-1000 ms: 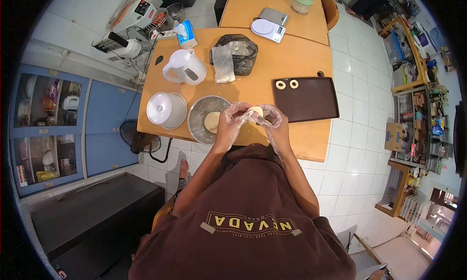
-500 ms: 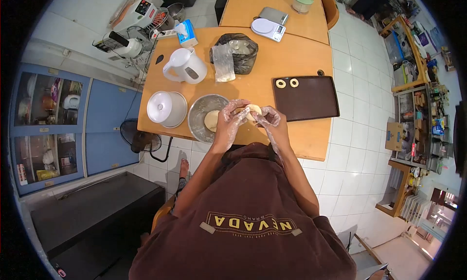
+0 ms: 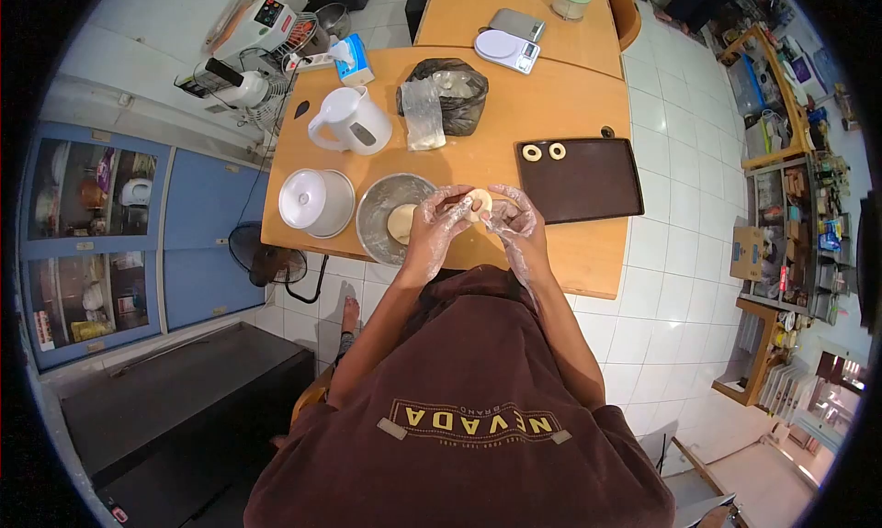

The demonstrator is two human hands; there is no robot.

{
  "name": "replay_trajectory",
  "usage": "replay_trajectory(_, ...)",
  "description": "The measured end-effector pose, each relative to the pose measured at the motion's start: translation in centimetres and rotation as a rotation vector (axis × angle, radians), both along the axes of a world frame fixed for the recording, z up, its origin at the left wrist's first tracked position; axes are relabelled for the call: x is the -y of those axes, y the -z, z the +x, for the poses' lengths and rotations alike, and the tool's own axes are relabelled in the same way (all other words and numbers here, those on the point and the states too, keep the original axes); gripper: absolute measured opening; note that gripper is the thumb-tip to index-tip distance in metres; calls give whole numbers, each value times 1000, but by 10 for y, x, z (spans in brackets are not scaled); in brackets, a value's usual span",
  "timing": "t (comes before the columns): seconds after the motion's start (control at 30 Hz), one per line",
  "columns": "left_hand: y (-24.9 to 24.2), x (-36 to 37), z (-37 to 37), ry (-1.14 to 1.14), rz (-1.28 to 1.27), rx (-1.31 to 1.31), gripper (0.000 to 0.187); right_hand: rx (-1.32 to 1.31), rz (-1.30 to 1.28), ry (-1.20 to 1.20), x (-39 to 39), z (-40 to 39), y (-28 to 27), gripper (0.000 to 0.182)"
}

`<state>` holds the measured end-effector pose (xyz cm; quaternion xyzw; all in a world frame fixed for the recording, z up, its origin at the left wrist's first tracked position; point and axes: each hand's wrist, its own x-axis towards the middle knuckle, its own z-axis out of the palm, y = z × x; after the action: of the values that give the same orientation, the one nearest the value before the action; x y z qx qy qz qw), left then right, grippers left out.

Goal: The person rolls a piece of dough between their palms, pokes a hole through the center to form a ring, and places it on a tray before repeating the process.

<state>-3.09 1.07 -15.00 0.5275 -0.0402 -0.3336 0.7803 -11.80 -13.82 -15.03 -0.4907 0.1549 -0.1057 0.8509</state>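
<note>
At nine o'clock, the steel mixing bowl (image 3: 370, 223) held a dough lump (image 3: 401, 221), its rim near your left hand (image 3: 439, 221). You pinched a dough ring (image 3: 485, 202) between both hands; its hole had just opened to view, probably bringing it closer to the two small rings (image 3: 537, 150). Beyond your right hand (image 3: 517, 223), the baking tray (image 3: 588, 188) spread at two o'clock; the wooden table's (image 3: 581, 262) near edge ran past five.

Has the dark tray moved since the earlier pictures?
No. The dark tray sits in the same place against the right edge of the table; both only shifted slightly upward in view together.
</note>
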Motion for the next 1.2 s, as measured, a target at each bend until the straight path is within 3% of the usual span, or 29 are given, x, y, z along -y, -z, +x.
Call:
replay_trajectory(0.17, -7, -6, 7, 156, 124, 3, 32, -25, 2, -57, 8, 0, 1, 48)
replay_trajectory(0.37, -10, -3, 2, 95, 75, -2, 33, -17, 203, -83, 7, -1, 4, 50)
replay_trajectory(0.57, 5, -9, 9, 142, 12, 4, 34, -61, 155, -152, 11, 0, 4, 48)
replay_trajectory(0.67, 13, -12, 15, 230, -74, -33, 34, -119, 16, -201, 14, 0, -1, 44)
replay_trajectory(0.77, 1, -8, 13, 266, 177, 18, 34, -145, -161, -178, 13, 3, -2, 43)
replay_trajectory(0.83, 3, -7, 11, 207, 184, 12, 30, -89, -216, -123, 10, 3, 4, 38)
replay_trajectory(1.07, -1, -2, 5, 90, 113, -56, 26, -36, -807, 95, 5, 3, -15, 22)
replay_trajectory(1.2, 10, -5, 8, 137, 70, -68, 27, -14, -908, 107, 6, 3, -22, 22)
